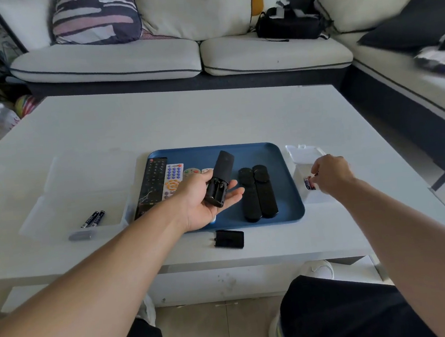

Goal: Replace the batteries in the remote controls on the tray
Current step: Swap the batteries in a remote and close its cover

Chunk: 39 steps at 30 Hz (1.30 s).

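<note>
Right fingers (315,173) (curled under) hidden.

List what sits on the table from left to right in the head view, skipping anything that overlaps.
two black batteries → long black remote → white remote → held black remote → pair of black remotes → red-labelled batteries at the right hand.

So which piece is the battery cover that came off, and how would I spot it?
Find the blue tray in the middle of the white table. Just in front of its near edge, on the bare tabletop, lies the battery cover. It is a small, flat, black rectangle lying alone outside the tray, much shorter than the two long black remotes on the tray.
</note>
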Each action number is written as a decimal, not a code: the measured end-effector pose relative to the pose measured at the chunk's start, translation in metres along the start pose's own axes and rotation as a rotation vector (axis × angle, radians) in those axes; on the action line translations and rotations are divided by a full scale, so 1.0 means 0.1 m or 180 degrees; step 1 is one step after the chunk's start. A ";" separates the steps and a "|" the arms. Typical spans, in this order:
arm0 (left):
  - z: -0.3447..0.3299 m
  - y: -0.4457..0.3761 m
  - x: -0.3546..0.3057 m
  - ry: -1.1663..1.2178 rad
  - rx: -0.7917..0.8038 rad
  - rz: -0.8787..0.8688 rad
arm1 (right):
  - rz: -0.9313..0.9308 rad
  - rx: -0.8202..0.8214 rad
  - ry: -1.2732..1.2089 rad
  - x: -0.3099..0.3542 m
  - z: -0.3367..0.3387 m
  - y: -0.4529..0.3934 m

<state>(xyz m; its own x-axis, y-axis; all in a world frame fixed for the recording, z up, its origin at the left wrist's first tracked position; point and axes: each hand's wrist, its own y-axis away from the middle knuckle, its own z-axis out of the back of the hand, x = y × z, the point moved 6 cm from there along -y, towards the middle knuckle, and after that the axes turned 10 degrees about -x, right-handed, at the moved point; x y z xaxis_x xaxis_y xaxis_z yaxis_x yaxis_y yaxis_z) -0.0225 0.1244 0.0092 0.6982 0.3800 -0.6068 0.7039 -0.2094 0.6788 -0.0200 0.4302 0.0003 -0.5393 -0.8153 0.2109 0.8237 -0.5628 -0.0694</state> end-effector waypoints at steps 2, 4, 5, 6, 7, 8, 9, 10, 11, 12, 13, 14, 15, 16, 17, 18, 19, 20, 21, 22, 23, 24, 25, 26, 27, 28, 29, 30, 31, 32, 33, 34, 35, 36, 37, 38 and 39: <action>0.00 -0.01 0.00 0.0003 0.0020 0.0025 | -0.0054 0.0002 0.0083 0.01 -0.02 0.01; 0.01 -0.01 -0.01 0.0035 -0.0013 0.0038 | -0.0055 0.0003 0.0111 0.03 -0.02 0.01; 0.01 0.00 -0.02 0.0055 -0.0031 0.0038 | -0.0064 0.0003 0.0121 0.03 -0.02 0.01; 0.02 0.00 -0.04 0.0064 -0.0052 0.0031 | -0.0082 0.0001 0.0140 0.03 -0.02 0.01; 0.03 0.00 -0.05 0.0066 -0.0074 0.0021 | -0.0104 -0.0009 0.0155 0.04 -0.03 0.01; 0.05 -0.01 -0.06 0.0046 -0.0088 0.0010 | -0.0124 -0.0019 0.0161 0.04 -0.02 0.01; 0.06 -0.02 -0.06 0.0010 -0.0096 0.0000 | -0.0124 -0.0030 0.0178 0.04 -0.01 0.01; 0.08 -0.03 -0.07 -0.0031 -0.0091 -0.0012 | -0.0112 -0.0057 0.0212 0.06 0.02 0.02; 0.09 -0.03 -0.08 -0.0077 -0.0075 -0.0027 | -0.0080 -0.0090 0.0241 0.08 0.06 0.03; 0.10 -0.04 -0.08 -0.0114 -0.0067 -0.0044 | -0.0025 -0.0142 0.0267 0.12 0.11 0.04; 0.10 -0.04 -0.09 -0.0152 -0.0065 -0.0059 | 0.0048 -0.0225 0.0286 0.18 0.19 0.06; 0.11 -0.04 -0.10 -0.0194 -0.0072 -0.0085 | 0.0159 -0.0327 0.0271 0.29 0.27 0.09; 0.12 -0.05 -0.10 -0.0253 -0.0072 -0.0113 | 0.0318 -0.0431 0.0171 0.42 0.36 0.14; 0.12 -0.06 -0.09 -0.0335 -0.0067 -0.0129 | 0.0506 -0.0464 -0.0036 0.57 0.42 0.21; 0.13 -0.07 -0.08 -0.0430 -0.0066 -0.0125 | 0.0725 -0.0379 -0.0342 0.74 0.47 0.32; 0.14 -0.08 -0.06 -0.0505 -0.0068 -0.0112 | 0.0986 -0.0188 -0.0708 0.91 0.48 0.46; 0.15 -0.09 -0.05 -0.0550 -0.0074 -0.0100 | 0.1274 0.0059 -0.1042 1.08 0.48 0.64; 0.15 -0.10 -0.04 -0.0553 -0.0082 -0.0079 | 0.1575 0.0281 -0.1273 1.24 0.48 0.85; 0.16 -0.11 -0.03 -0.0534 -0.0091 -0.0054 | 0.1867 0.0413 -0.1345 1.38 0.49 1.04; 0.16 -0.11 -0.03 -0.0520 -0.0102 -0.0040 | 0.2109 0.0436 -0.1285 1.47 0.49 1.19; 0.16 -0.11 -0.03 -0.0535 -0.0121 -0.0034 | 0.2302 0.0369 -0.1123 1.54 0.49 1.30; 0.16 -0.10 -0.04 -0.0576 -0.0134 -0.0028 | 0.2437 0.0256 -0.0926 1.59 0.47 1.35; 0.16 -0.09 -0.04 -0.0597 -0.0138 -0.0029 | 0.2505 0.0145 -0.0790 1.63 0.47 1.39; 0.14 -0.07 -0.03 -0.0583 -0.0123 -0.0023 | 0.2522 0.0071 -0.0714 1.65 0.47 1.40; 0.14 -0.06 -0.03 -0.0572 -0.0114 -0.0016 | 0.2543 0.0019 -0.0680 1.67 0.46 1.41; 0.12 -0.05 -0.03 -0.0571 -0.0098 -0.0021 | 0.2569 -0.0007 -0.0642 1.68 0.46 1.43; 0.12 -0.06 -0.03 -0.0587 -0.0074 -0.0033 | 0.2595 -0.0027 -0.0607 1.69 0.44 1.44; 0.11 -0.06 -0.04 -0.0610 -0.0040 -0.0040 | 0.2605 -0.0045 -0.0583 1.69 0.43 1.45; 0.10 -0.06 -0.03 -0.0610 0.0004 -0.0033 | 0.2592 -0.0056 -0.0575 1.69 0.42 1.45; 0.10 -0.05 -0.03 -0.0610 0.0043 -0.0014 | 0.2567 -0.0061 -0.0585 1.70 0.41 1.45; 0.09 -0.06 -0.02 -0.0628 0.0058 0.0002 | 0.2534 -0.0056 -0.0596 1.70 0.41 1.45; 0.09 -0.05 -0.02 -0.0666 0.0062 0.0009 | 0.2511 -0.0071 -0.0588 1.70 0.41 1.45; 0.10 -0.06 -0.01 -0.0704 0.0047 0.0013 | 0.2473 -0.0093 -0.0568 1.69 0.40 1.43; 0.11 -0.06 0.00 -0.0737 0.0016 0.0014 | 0.2410 -0.0106 -0.0561 1.67 0.39 1.40; 0.12 -0.07 0.00 -0.0748 -0.0002 0.0020 | 0.2334 -0.0101 -0.0559 1.65 0.38 1.36; 0.14 -0.08 0.00 -0.0746 -0.0016 0.0034 | 0.2273 -0.0086 -0.0539 1.64 0.35 1.32; 0.14 -0.09 0.00 -0.0739 -0.0032 0.0044 | 0.2231 -0.0061 -0.0496 1.63 0.32 1.29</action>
<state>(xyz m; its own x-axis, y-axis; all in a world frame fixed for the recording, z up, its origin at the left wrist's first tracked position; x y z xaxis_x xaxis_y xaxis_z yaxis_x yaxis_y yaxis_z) -0.0269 0.1132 -0.0024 0.7198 0.1596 -0.6756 0.6936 -0.2037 0.6910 0.0045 0.2291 0.0567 0.1477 -0.9577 0.2471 0.9631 0.0824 -0.2563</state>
